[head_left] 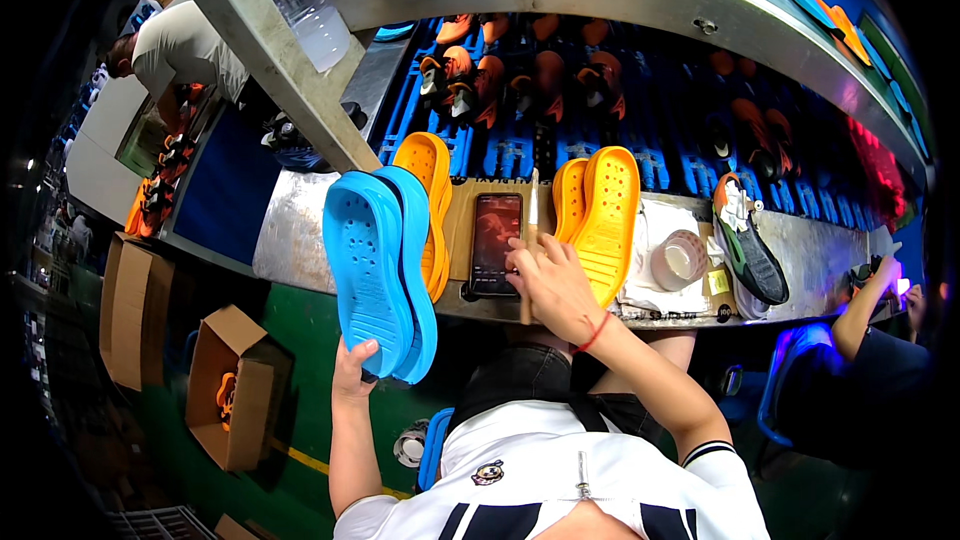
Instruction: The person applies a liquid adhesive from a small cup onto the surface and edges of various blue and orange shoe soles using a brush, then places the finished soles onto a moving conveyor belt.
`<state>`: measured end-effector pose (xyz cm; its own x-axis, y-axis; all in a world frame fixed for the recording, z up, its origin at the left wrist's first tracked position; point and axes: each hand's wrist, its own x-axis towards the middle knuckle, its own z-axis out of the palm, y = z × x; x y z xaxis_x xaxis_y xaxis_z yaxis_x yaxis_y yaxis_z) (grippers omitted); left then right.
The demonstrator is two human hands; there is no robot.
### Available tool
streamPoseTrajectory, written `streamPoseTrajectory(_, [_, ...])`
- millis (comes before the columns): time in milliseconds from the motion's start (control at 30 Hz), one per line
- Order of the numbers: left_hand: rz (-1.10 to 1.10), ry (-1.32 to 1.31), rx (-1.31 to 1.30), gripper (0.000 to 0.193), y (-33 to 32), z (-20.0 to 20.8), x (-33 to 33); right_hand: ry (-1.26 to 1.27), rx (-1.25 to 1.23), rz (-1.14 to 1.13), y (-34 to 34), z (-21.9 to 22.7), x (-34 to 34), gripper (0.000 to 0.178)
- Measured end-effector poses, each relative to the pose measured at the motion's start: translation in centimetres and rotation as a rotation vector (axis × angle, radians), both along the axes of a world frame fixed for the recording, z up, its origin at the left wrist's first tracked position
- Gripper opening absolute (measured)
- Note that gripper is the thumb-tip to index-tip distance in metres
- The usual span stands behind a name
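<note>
My left hand [353,370] grips a pair of blue shoe soles [365,260] by their lower end, in front of the bench's left part. Over a dark phone [496,215] my right hand [553,285] reaches with a fingertip at its screen. A slim brush [533,208] is held in that same hand, bristles pointing away from me. Yellow-orange soles [613,215] rest on the bench just right of the phone. Another yellow-orange pair [428,155] stands to the left, partly hidden behind the blue soles.
A clear cup [678,260] sits on white paper, with a dark grey shoe [752,250] beside it. Beyond the metal bench [295,225] runs a blue rack [640,155] with several shoes. Cardboard boxes [235,390] stand on the floor. Co-workers [185,50] are at left and right.
</note>
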<state>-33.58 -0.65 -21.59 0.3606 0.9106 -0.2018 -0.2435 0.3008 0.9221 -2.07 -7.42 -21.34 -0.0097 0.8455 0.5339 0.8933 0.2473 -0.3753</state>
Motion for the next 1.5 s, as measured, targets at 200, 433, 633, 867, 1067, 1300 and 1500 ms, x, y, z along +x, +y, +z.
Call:
streamPoseTrajectory(200, [0.025, 0.012, -0.001, 0.083, -0.4, -0.5, -1.2, -0.079, -0.133, -0.036, 3.3, -2.7, -2.5, 0.021])
streamPoseTrajectory(433, [0.004, 0.065, -0.012, 0.071, -0.7, 0.9, 0.0, -0.074, -0.152, -0.095, 3.6, -2.5, -2.4, 0.023])
streamPoseTrajectory(633, [-0.035, 0.092, 0.102, 0.06, -1.3, 2.4, 6.2, 0.192, -0.018, -0.207, -3.6, 2.8, 2.0, 0.021])
streamPoseTrajectory(867, [-0.019, 0.153, 0.175, 0.051, 0.9, 2.4, 11.0, 0.297, 0.154, -0.279, -12.1, 2.0, 4.4, 0.02])
streamPoseTrajectory(1067, [-0.023, 0.281, 0.204, 0.045, 2.2, 3.6, 11.6, 0.301, 0.189, -0.386, -15.2, 1.0, 4.9, 0.011])
streamPoseTrajectory(1300, [-0.121, 0.551, 0.587, 0.051, 1.4, 0.8, 14.8, 0.286, 0.202, -0.372, -15.3, 0.8, 5.7, 0.011])
streamPoseTrajectory(1500, [-0.15, 0.667, 0.65, 0.043, 2.2, -0.5, 15.9, 0.29, 0.188, -0.386, -15.5, 0.5, 6.1, 0.012])
